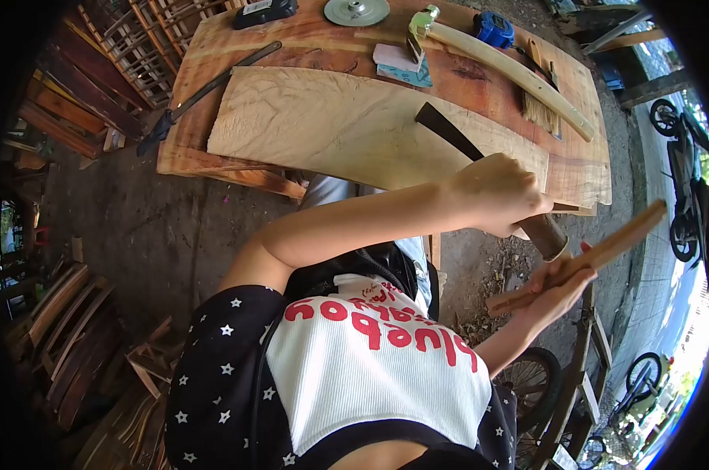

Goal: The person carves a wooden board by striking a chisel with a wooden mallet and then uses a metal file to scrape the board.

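Observation:
My left hand is closed around the wooden handle of a chisel. Its dark, flat blade points up and left over a pale wooden board on the workbench. Off the bench's right front corner, my right hand grips a rough wooden stick, which slants up to the right. The ringed butt end of the chisel handle overlaps the stick and the right fingers in this view.
Along the workbench lie a hammer, blue tape measure, brush, sandpaper, metal disc and long dark tool. Curved wooden pieces stack at left. Motorbikes stand at right.

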A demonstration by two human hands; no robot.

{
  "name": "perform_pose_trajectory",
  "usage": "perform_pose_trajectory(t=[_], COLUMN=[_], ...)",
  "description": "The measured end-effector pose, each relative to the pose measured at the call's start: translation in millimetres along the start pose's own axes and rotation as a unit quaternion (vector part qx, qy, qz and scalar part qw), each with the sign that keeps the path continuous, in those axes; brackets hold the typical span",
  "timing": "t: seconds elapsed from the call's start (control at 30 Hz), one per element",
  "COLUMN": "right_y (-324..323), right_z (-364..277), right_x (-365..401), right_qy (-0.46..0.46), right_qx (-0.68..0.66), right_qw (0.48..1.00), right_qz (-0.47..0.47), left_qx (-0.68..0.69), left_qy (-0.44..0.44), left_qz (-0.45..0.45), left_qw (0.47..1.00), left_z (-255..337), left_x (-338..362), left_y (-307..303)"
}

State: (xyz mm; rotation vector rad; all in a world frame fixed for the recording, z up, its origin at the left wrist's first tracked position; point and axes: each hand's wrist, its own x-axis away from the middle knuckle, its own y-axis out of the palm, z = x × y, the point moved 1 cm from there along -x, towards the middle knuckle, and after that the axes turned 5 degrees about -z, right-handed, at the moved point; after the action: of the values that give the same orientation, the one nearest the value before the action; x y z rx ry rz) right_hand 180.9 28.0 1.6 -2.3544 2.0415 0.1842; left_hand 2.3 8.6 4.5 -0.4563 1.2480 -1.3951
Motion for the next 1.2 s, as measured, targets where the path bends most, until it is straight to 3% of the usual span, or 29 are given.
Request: perform_pose_trajectory(t=[0.03,0.13,0.27,0.33,0.4,0.43,0.47,0.5,0.57,0.63,0.7,0.8,0.83,0.9,0.97,1.0,1.1,1.2], right_y=[-2.9,-18.2,-44.0,-42.8,-15.5,-22.9,-28.9,35.9,21.4,16.5,4.0,54.2,55.3,64.3,56.6,53.0,44.1,87.7], right_z=[-6.5,-30.7,-50.1,-44.8,-18.8,20.1,53.9,-3.9,-4.6,-23.9,-29.4,1.5,12.7,-0.2,-16.7,-22.2,-18.5,-1.6], right_x=[-0.2,-13.2,-28.7,-32.0,-19.9,-13.8,-7.4,22.8,5.6,-12.2,-23.7,2.4,14.7,31.1,10.0,-3.3,-24.4,17.1], right_qy=[-0.029,-0.09,-0.172,-0.255,-0.223,-0.166,-0.104,0.066,0.037,-0.048,-0.137,-0.155,-0.14,0.052,0.057,0.015,-0.099,-0.102], right_qx=[0.005,0.066,0.086,-0.046,-0.08,0.07,0.218,0.048,0.104,-0.022,-0.147,-0.112,0.155,0.051,0.033,-0.076,-0.236,-0.176], right_qw=[1.0,0.979,0.949,0.934,0.949,0.979,0.97,0.966,0.984,0.998,0.977,0.977,0.975,0.942,0.987,0.993,0.966,0.977], right_qz=[0.008,0.172,0.25,0.247,0.209,0.09,-0.031,-0.247,-0.137,0.025,0.075,0.098,-0.071,-0.327,-0.144,-0.087,0.047,0.065], left_qx=[0.004,0.016,0.031,0.022,0.021,0.019,0.018,0.017,-0.037,-0.032,-0.016,-0.021,-0.042,-0.041,-0.037,-0.028,-0.016,-0.035], left_qy=[-0.014,-0.047,-0.1,-0.116,-0.13,-0.141,-0.161,-0.179,-0.175,-0.158,-0.168,-0.164,-0.152,-0.216,-0.202,-0.183,-0.164,-0.169], left_qz=[-0.002,0.004,0.03,0.045,0.052,0.061,0.041,0.019,0.072,0.107,0.101,0.121,0.138,0.08,0.091,0.12,0.159,0.169], left_qw=[1.0,0.999,0.994,0.992,0.99,0.988,0.986,0.983,0.981,0.981,0.98,0.979,0.978,0.972,0.974,0.975,0.973,0.97], left_z=[0.5,-7.9,-17.8,-23.8,-25.6,-26.8,-30.9,-36.6,-48.1,-50.0,-50.7,-51.6,-52.5,-62.5,-66.0,-64.2,-64.5,-70.2], left_x=[0.3,-4.5,-4.6,-1.9,-0.4,-0.2,0.9,2.8,14.1,21.3,23.0,24.4,26.4,35.9,45.7,47.5,50.2,53.5], left_y=[-0.5,0.3,-7.9,-11.6,-14.5,-16.3,-16.3,-16.8,-22.5,-27.7,-33.8,-36.7,-38.0,-42.3,-47.0,-52.8,-60.8,-64.3])
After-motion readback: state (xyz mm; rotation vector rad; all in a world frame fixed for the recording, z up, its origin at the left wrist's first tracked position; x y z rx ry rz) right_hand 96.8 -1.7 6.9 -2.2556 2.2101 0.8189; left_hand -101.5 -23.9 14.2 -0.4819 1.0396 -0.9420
